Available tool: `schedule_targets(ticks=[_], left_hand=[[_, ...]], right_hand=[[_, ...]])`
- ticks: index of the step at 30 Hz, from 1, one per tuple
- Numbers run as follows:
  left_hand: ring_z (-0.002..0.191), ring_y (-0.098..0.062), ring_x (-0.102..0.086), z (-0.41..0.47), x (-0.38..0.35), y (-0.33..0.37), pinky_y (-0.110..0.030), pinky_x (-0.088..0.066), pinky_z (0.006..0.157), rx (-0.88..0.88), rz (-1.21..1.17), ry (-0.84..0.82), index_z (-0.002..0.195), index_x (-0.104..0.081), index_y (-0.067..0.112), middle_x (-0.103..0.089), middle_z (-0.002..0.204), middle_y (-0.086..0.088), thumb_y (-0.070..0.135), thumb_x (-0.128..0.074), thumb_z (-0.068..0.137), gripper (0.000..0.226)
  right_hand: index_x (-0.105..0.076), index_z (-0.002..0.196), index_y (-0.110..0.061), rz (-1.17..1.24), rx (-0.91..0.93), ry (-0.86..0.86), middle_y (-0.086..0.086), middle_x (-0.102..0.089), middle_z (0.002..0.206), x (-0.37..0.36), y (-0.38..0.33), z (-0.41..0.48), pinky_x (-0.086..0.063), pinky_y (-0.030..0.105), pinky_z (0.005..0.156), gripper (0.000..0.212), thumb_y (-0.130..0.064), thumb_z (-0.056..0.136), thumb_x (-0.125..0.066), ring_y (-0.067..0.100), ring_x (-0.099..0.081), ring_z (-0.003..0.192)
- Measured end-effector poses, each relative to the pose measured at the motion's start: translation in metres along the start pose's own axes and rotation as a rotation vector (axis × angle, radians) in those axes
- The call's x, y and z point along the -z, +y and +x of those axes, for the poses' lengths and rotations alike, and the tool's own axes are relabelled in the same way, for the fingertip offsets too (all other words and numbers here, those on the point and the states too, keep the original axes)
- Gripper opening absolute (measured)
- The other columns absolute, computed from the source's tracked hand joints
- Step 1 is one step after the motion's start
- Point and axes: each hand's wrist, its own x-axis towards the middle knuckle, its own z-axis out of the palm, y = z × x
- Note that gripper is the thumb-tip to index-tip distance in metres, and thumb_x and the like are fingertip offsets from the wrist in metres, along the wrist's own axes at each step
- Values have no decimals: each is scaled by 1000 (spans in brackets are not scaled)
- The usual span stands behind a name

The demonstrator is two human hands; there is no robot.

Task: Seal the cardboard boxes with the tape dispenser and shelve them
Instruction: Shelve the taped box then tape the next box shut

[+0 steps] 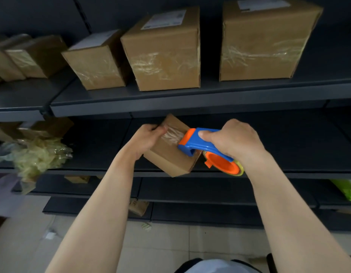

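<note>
My left hand (149, 137) grips the far end of the box (168, 158), tilted in front of the shelf (92, 166), while my right hand (232, 140) clasps the dispenser (196, 142) against its top, and I fear the poorly braced box may twist and wrinkle the tape (171, 135).

No text can be read: the 3 white labels (164, 19) on top of the cardboard boxes (161, 56) on the upper shelf (170, 99) are too blurred.

Dim, soft-focus, wide-angle edge distortion.
</note>
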Motion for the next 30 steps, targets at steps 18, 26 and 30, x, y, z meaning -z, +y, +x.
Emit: schedule_targets(ticks=[18, 26, 30], left_hand=[[88, -21, -60, 60, 30, -29, -33, -46, 73, 106, 267, 353, 104, -67, 15, -67, 105, -7, 68, -55, 78, 60], [102, -29, -59, 74, 23, -24, -35, -46, 76, 115, 396, 395, 118, -58, 11, -63, 113, -12, 68, -51, 81, 68], [97, -32, -59, 64, 8, -15, -36, -45, 77, -133, 591, 526, 111, -59, 4, -64, 105, -17, 45, -49, 94, 45]], right_hand=[[-55, 70, -15, 158, -69, -133, 2, -60, 65, -7, 2, -3, -32, 25, 46, 56, -71, 72, -59, 15, -57, 54], [-58, 70, -14, 171, -186, -155, 1, -62, 59, -24, 37, 6, -33, 25, 46, 59, -72, 71, -62, 15, -58, 50], [-59, 92, -11, 205, -180, -198, 5, -65, 80, -68, 20, 17, -41, 26, 50, 64, -73, 75, -56, 19, -64, 65]])
